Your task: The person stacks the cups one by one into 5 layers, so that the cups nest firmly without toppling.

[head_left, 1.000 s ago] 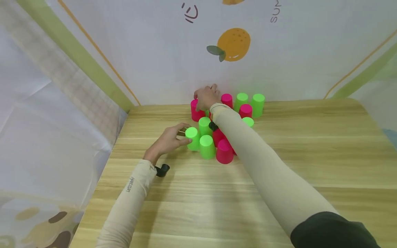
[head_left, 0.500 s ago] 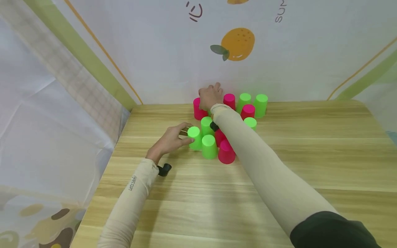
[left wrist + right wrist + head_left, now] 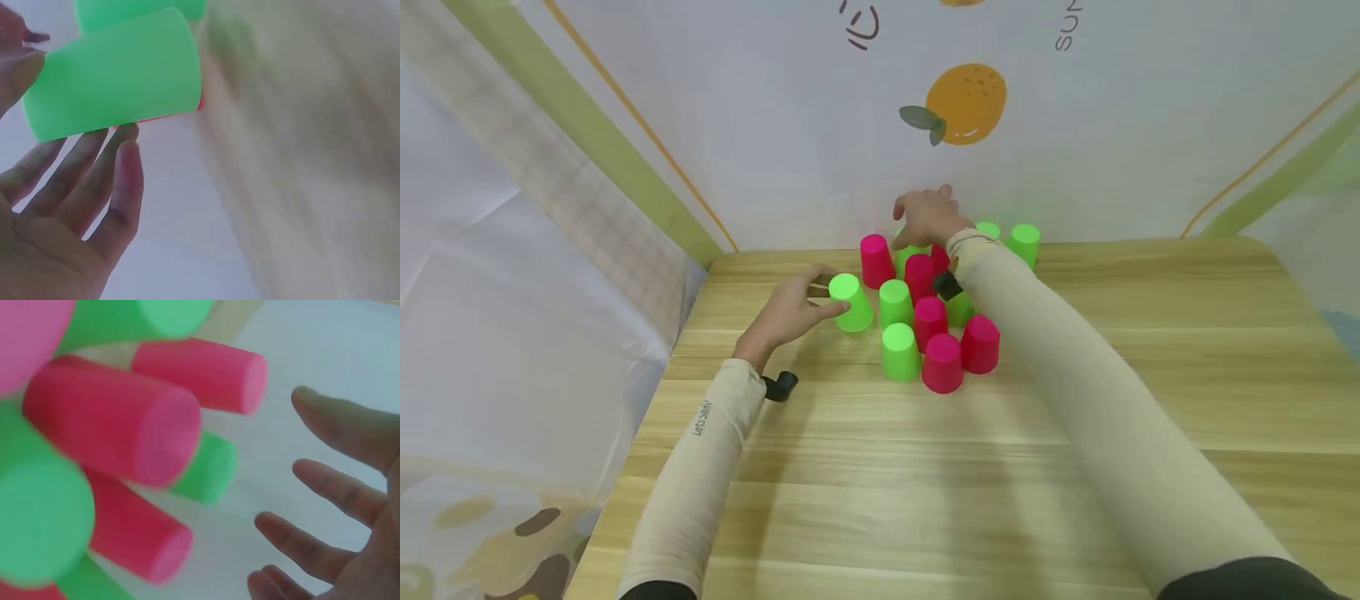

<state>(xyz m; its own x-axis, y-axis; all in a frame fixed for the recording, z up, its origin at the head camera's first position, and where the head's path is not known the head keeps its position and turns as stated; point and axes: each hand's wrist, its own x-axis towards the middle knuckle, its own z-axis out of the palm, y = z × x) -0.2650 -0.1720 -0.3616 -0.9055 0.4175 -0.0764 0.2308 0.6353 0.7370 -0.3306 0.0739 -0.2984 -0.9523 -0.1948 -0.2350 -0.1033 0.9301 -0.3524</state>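
Gently steady the green cup (image 3: 852, 304) your left hand (image 3: 786, 310) grips, between the other cups (image 3: 900, 354) and the surface's (image 3: 865, 492) left edge; don't nudge them with your empty, spread right hand (image 3: 928, 215).

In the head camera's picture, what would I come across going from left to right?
Left hand, tapered bright-green plastic cup that it holds, front green cup, tapered deep-pink plastic cup nearest the camera, pink cup to its right, rightmost green cup at the back.
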